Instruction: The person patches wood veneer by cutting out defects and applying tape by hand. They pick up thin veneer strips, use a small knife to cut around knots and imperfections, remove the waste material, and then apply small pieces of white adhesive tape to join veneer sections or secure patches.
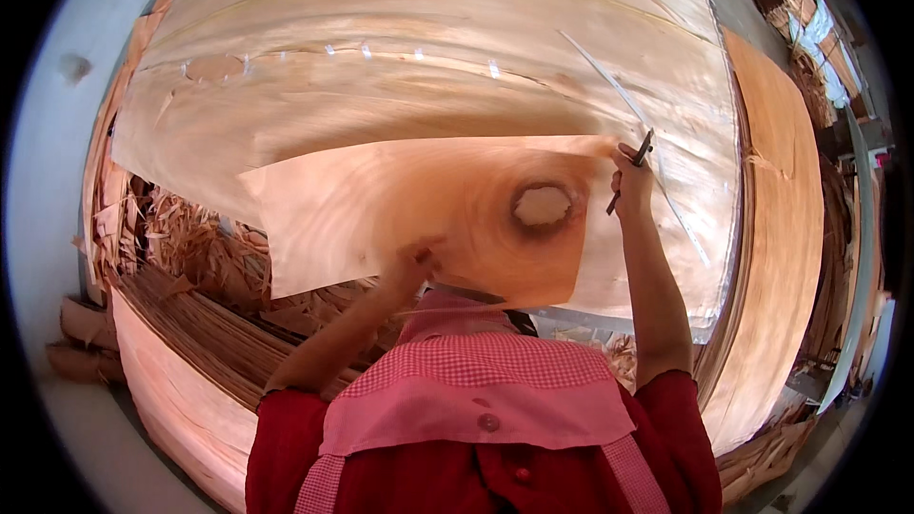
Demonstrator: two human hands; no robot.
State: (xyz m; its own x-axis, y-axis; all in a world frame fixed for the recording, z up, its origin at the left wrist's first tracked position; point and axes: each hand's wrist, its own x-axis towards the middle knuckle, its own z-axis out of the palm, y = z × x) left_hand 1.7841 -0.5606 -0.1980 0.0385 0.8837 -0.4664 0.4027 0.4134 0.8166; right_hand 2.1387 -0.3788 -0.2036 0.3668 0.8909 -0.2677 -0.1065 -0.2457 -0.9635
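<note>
A reddish veneer sheet [400, 195] with a ragged, dark-rimmed hole at its right lies on a large pale veneer stack [428, 19]. My left hand [417, 259] is at the sheet's near edge, its fingers blurred, so its grip is unclear. My right hand [630, 179], just right of the sheet's upper corner, is closed around a slim dark tool [644, 146]. A long, thin pale strip [606, 73] lies diagonally beside that hand. Small white tape pieces [493, 67] dot a seam farther back.
Veneer scraps [195, 233] fill a gap at left, above layered sheets [171, 362]. An orange veneer stack [776, 209] stands at right, with more bundles [809, 29] beyond. A pale wall [71, 124] borders the left.
</note>
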